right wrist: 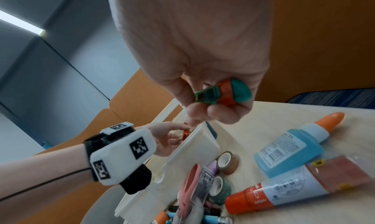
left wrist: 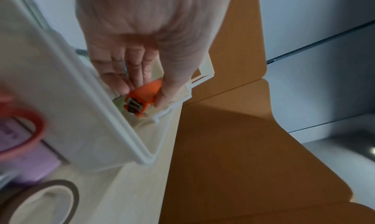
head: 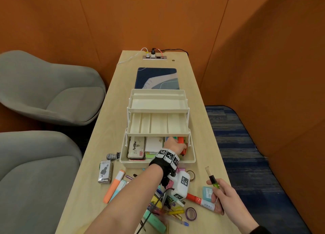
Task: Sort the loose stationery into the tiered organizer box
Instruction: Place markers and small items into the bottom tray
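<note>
The cream tiered organizer box point(head: 158, 162) stands open on the desk, its two upper trays swung back and bare. My left hand point(head: 175, 145) reaches into the right end of the bottom compartment and grips an orange stapler-like tool point(head: 182, 143). The left wrist view shows the left hand point(left wrist: 144, 92) with thumb and fingers pinching the tool point(left wrist: 142, 100) just inside the box wall point(left wrist: 61, 99). To the right of the box, my right hand point(head: 213, 189) holds a green pen-like item point(head: 213, 179) upright above the desk. In the right wrist view its fingers point(right wrist: 194, 110) curl round that item point(right wrist: 223, 92).
An Artline box point(head: 136, 147) and cards lie in the bottom compartment. Loose stationery crowds the near desk: an orange highlighter point(head: 114, 186), a glue stick point(head: 200, 200), a purple tape roll point(head: 191, 214) and a blue glue bottle point(right wrist: 288, 150). Grey chairs point(head: 44, 93) stand left.
</note>
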Demonstrator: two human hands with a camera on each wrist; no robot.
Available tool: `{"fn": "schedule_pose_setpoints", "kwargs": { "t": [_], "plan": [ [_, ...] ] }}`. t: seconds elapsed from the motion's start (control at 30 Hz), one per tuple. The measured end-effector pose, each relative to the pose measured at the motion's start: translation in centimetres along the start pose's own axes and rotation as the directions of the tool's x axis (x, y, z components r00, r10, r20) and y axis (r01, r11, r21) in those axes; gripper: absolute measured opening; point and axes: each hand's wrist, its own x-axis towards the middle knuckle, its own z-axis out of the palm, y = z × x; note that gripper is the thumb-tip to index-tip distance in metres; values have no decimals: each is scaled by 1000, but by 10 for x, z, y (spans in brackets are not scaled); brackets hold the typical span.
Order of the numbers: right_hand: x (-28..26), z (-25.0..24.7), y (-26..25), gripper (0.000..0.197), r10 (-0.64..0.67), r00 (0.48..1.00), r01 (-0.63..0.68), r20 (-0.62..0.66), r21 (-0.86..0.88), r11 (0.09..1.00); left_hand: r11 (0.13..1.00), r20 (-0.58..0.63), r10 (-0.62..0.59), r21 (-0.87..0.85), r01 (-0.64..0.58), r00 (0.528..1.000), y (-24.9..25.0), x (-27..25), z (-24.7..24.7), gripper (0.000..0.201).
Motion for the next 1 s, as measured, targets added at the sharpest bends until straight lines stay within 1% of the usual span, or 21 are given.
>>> {"fn": "schedule_pose_setpoints", "kwargs": {
  "t": [0.07,0.2,0.27,0.4,0.53,0.57,0.63,0.7,0.73,0.8,0.87,0.93,1.0],
  "plan": [
    [0,0,-1,24,-8,1000,8,5,-5,1000,1000,-17,10,21,-10,1000,-1,0,4,23],
    [2,1,-1,24,-8,1000,9,7,-22,1000,967,-71,68,250,-48,995,0,3,10,30],
    [2,3,-1,24,-3,1000,3,10,-31,1000,942,-72,103,327,-74,992,0,3,11,31],
    [2,7,-1,22,29,999,-28,26,-24,999,863,-18,179,483,-148,984,-4,7,9,31],
    [2,6,0,22,45,999,-44,26,-21,999,749,90,240,616,-243,967,-2,6,0,35],
    [2,5,0,22,52,999,-51,18,-38,998,712,122,271,642,-284,955,-1,3,-3,35],
    [1,2,-1,22,60,998,-60,-12,-75,995,627,187,361,677,-386,914,-2,-4,-8,29],
    [0,-2,-5,23,57,997,-61,-49,-65,996,526,287,439,686,-503,851,-4,-11,-13,22],
    [0,-3,-9,23,45,997,-49,-66,-56,997,467,345,466,686,-558,815,-5,-13,-16,26],
    [3,-5,-20,26,-19,994,12,-104,-76,997,309,451,491,710,-633,746,-3,-11,-21,43],
    [11,-6,-33,34,-120,987,109,-106,-105,988,135,534,483,737,-662,694,5,-4,-23,46],
    [24,-4,-43,35,-198,974,187,-107,-104,977,15,598,447,738,-674,665,11,3,-18,42],
    [39,1,-56,23,-233,968,217,-95,-150,965,-61,620,398,753,-655,676,15,6,-17,38]
  ]
}}
